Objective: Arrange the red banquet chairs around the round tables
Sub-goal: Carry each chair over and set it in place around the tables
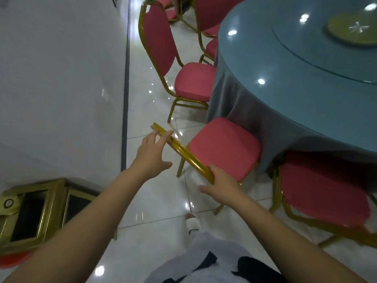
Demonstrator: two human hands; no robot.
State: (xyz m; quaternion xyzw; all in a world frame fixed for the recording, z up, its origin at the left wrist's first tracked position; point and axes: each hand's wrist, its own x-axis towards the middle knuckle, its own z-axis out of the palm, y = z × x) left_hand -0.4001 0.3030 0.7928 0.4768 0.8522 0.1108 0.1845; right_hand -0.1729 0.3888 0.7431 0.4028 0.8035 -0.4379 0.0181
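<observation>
Both hands, left [152, 155] open, right [221, 185] grip unclear, touch chair [222, 148] on glossy tile floor [155, 201].

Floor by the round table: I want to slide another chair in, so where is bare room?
Bare tile runs between the white wall and the upper chair, and down past the left hand. Crowded: the table edge, where the held chair and right-hand chair sit close.

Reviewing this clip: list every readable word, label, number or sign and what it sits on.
No text can be read.
Round sticker on the gold-framed chair stack, lower left: too small and blurred.
Dark mark on the white wall, top edge: cut off, illegible.
</observation>
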